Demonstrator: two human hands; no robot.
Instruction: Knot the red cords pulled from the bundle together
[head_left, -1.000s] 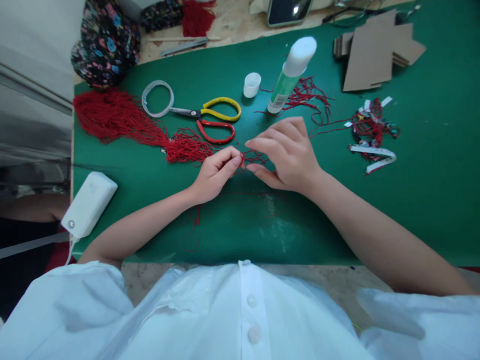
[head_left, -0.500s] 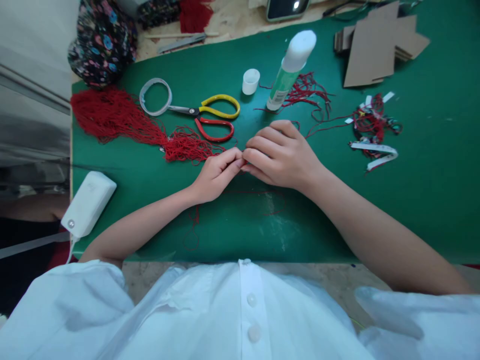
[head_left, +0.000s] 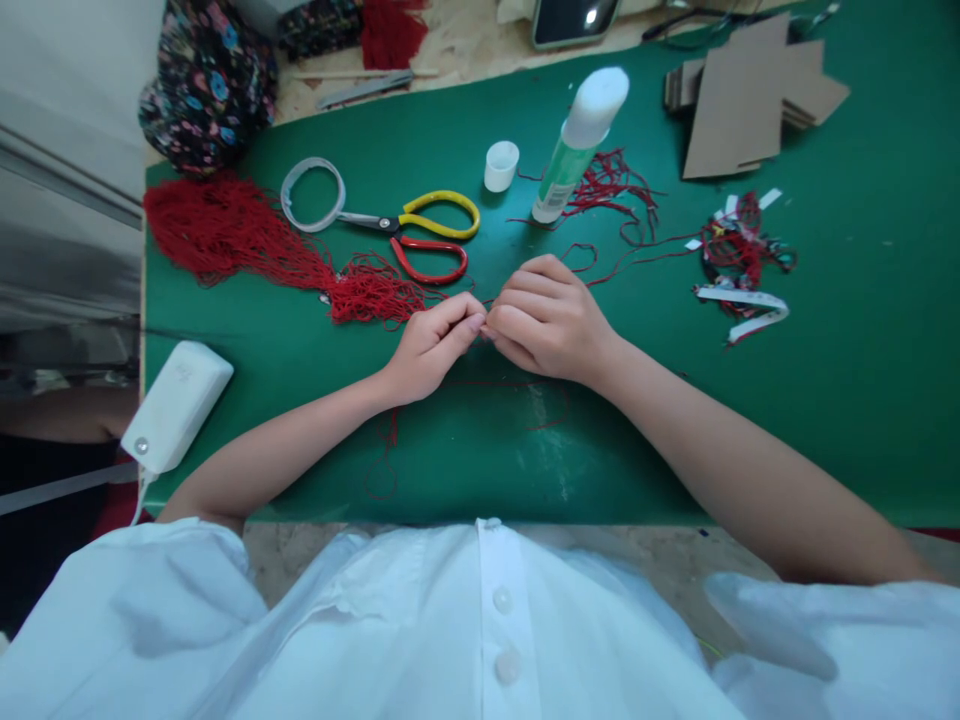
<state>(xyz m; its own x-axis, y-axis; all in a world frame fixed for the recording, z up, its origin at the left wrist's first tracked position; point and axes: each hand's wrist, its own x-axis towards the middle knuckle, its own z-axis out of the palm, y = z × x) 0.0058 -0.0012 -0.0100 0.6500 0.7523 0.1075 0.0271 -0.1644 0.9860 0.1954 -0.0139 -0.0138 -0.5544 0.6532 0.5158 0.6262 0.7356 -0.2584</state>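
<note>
Head view: thin red thread (head_left: 525, 385), fingertip-pinched.

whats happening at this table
A person in a white shirt works thin red thread between both hands over a green mat. The left hand and right hand meet fingertip to fingertip, pinching the thread. A bundle of red cord lies to the left, with scissors, a glue bottle and its cap behind the hands. Thread scraps and cardboard pieces sit to the right.
</note>
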